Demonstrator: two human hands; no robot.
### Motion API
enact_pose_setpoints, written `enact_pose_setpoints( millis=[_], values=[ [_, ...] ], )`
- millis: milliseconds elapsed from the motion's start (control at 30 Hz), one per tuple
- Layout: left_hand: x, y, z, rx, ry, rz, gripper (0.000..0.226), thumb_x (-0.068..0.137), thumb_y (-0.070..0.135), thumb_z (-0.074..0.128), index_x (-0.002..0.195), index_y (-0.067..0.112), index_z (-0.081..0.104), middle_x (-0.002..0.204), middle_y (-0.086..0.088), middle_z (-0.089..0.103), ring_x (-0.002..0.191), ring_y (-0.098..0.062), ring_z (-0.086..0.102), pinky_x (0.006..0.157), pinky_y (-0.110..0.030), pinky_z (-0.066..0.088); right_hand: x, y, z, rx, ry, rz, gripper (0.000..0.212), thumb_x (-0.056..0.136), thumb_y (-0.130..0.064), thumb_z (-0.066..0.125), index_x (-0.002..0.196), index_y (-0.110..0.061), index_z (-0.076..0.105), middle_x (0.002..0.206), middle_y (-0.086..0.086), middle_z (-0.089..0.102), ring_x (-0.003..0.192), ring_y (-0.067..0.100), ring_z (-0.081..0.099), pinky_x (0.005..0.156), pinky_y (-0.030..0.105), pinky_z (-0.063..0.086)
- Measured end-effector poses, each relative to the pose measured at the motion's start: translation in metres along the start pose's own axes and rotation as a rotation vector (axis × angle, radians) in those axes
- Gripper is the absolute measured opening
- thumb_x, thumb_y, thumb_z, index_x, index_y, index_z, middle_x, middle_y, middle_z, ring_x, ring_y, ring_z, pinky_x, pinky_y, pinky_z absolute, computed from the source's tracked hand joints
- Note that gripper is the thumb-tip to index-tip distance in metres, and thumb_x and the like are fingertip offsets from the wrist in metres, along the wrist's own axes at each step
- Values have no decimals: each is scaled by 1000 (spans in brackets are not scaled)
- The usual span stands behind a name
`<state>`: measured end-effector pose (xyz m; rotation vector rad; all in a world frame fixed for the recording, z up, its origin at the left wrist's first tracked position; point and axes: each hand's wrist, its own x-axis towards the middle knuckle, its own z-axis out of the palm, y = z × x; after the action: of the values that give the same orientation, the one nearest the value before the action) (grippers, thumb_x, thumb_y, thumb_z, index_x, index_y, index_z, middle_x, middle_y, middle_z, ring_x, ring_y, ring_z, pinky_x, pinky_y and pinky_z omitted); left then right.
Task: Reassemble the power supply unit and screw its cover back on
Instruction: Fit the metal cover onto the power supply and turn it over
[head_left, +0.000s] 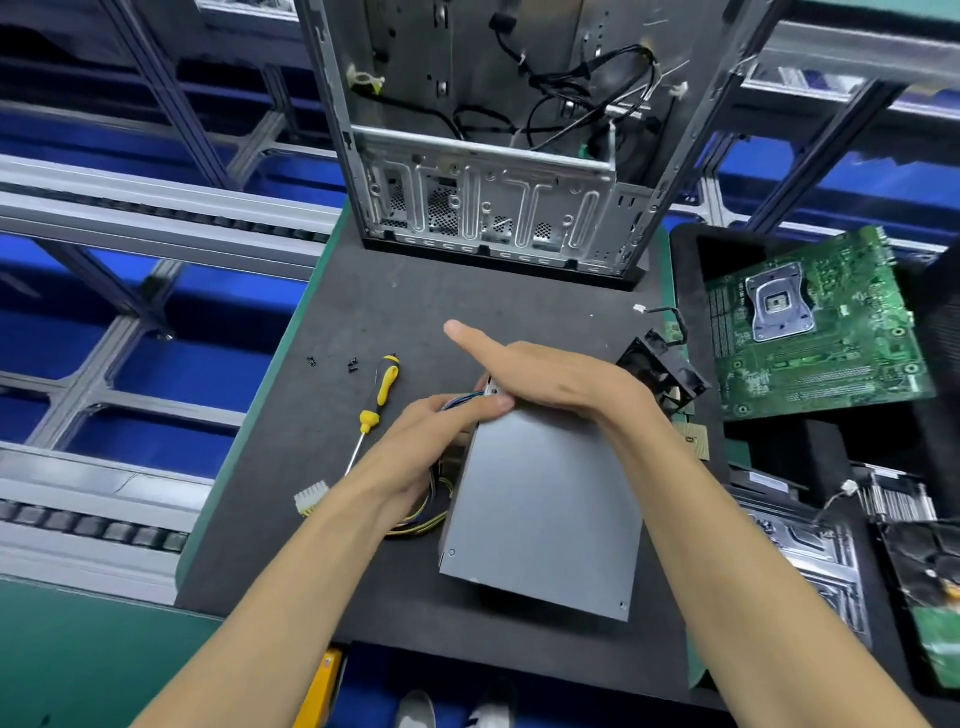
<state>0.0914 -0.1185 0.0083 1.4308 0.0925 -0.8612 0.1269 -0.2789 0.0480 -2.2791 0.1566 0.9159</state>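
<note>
The grey power supply unit (545, 509) lies on the black mat (363, 322) with its plain cover facing up. My right hand (550, 374) lies flat across its far end, fingers straight and pointing left. My left hand (436, 441) grips the unit's far left corner where the coloured cables (431, 514) come out. A white connector (311, 497) on those cables lies to the left. A yellow and black screwdriver (376, 405) lies left of the hands. A few small black screws (353, 365) sit near its handle.
An open metal computer case (493, 156) stands at the back of the mat. A black fan (662, 374) lies just right of my right hand. A green motherboard (815, 322) and other parts fill the black tray at the right. Conveyor rails run on the left.
</note>
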Motion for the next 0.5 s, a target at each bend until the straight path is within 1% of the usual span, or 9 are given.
enact_pose_setpoints(
  millis=[33, 67, 133, 167, 200, 267, 333, 433, 500],
  values=[
    [0, -2, 2, -30, 17, -4, 37, 66, 47, 82, 89, 18, 81, 97, -10, 79, 85, -20, 74, 83, -34, 51, -1, -1, 1, -16, 0, -14, 95, 77, -98, 16, 56, -23, 70, 68, -7, 71, 68, 16, 67, 81, 37, 49],
    [0, -5, 5, -58, 33, -6, 37, 64, 46, 82, 88, 18, 81, 97, -9, 79, 85, -20, 74, 81, -33, 51, 0, 0, 2, -33, 6, -26, 93, 78, -97, 17, 56, -22, 68, 71, -6, 71, 71, 16, 66, 83, 38, 49],
    [0, -9, 11, -110, 69, 7, 38, 62, 46, 83, 86, 17, 78, 92, -8, 78, 84, -22, 72, 73, -30, 52, 1, 2, 2, -75, 37, -38, 85, 88, -87, 18, 69, -24, 71, 99, 0, 74, 93, 19, 67, 96, 42, 47],
    [-1, -10, 15, -136, 89, 14, 40, 62, 45, 84, 88, 16, 76, 92, -8, 78, 83, -22, 73, 70, -30, 53, 2, 3, 1, -99, 52, -40, 80, 93, -81, 19, 77, -24, 72, 113, 3, 72, 103, 21, 65, 102, 44, 45],
    [-1, -10, 18, -160, 110, 21, 44, 62, 44, 85, 94, 14, 75, 94, -9, 78, 84, -23, 74, 68, -31, 54, 3, 5, 0, -115, 59, -43, 76, 97, -76, 19, 84, -23, 73, 120, 5, 70, 108, 23, 64, 106, 44, 43],
    [-1, -13, 22, -186, 163, 29, 58, 59, 43, 86, 105, 11, 72, 99, -11, 78, 88, -26, 75, 71, -34, 54, 3, 7, -2, -125, 52, -49, 73, 100, -70, 20, 95, -22, 75, 123, 6, 68, 110, 24, 63, 107, 45, 43],
    [-2, -13, 24, -192, 201, 32, 64, 58, 45, 87, 109, 10, 71, 101, -11, 78, 89, -27, 75, 74, -36, 54, 3, 6, -2, -139, 51, -55, 76, 99, -71, 18, 103, -21, 76, 121, 6, 68, 109, 24, 62, 106, 45, 43],
    [1, -13, 22, -162, 182, 18, 57, 64, 46, 85, 106, 10, 74, 101, -11, 78, 88, -25, 75, 74, -35, 54, 4, 6, 1, -130, 121, -46, 85, 97, -75, 12, 107, -20, 76, 120, 8, 67, 111, 25, 60, 104, 44, 42],
    [2, -12, 21, -149, 165, 12, 50, 66, 47, 85, 101, 12, 77, 99, -12, 78, 86, -25, 75, 71, -33, 56, 2, 8, 1, -68, 226, -77, 84, 100, -70, 10, 108, -18, 75, 119, 11, 68, 116, 29, 57, 104, 45, 40]
  ],
)
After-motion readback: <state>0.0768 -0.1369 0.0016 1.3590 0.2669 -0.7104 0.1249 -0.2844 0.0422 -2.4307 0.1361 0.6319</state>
